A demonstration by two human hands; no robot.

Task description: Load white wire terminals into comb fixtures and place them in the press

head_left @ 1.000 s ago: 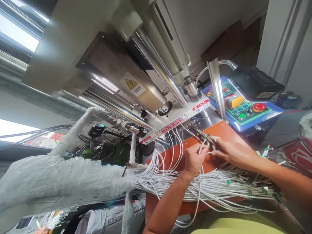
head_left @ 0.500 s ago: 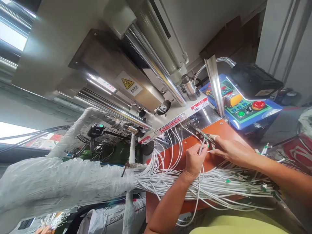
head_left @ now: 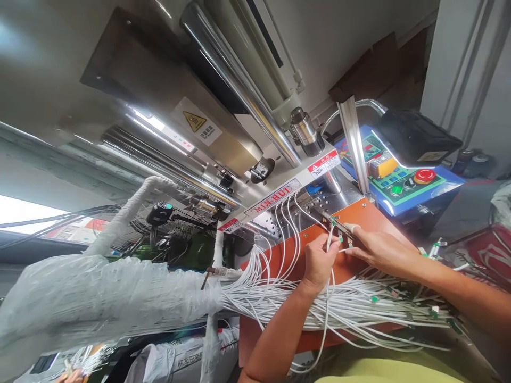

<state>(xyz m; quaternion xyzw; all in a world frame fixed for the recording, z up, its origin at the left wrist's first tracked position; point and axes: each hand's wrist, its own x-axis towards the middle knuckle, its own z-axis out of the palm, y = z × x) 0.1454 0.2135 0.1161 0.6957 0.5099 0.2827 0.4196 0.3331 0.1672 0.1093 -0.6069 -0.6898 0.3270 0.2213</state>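
My left hand (head_left: 320,261) is closed in a pinch around white cables (head_left: 330,239) near their small green-and-metal connector ends. Opposite it, my right hand (head_left: 373,247) has its thumb and fingers closed on a narrow metal bar (head_left: 339,226) that lies over the orange board. Connector ends sit along the bar, between the two hands. The bar's far end reaches toward the press's steel lower plate (head_left: 345,192). Several other white cables run in under the press's upper plate (head_left: 277,198), marked MIN-HUI; their ends there are hidden.
A thick bundle of white cables (head_left: 287,300), partly wrapped in plastic, crosses the orange board (head_left: 383,218). Steel columns (head_left: 243,85) of the press rise overhead. A blue control box (head_left: 415,186) with buttons stands right. Another person's hand (head_left: 74,376) shows at lower left.
The press's upper plate and the block above it have risen a little, and a blue part shows beneath. Both hands stay nearly in place, with the bar and cables shifting slightly.
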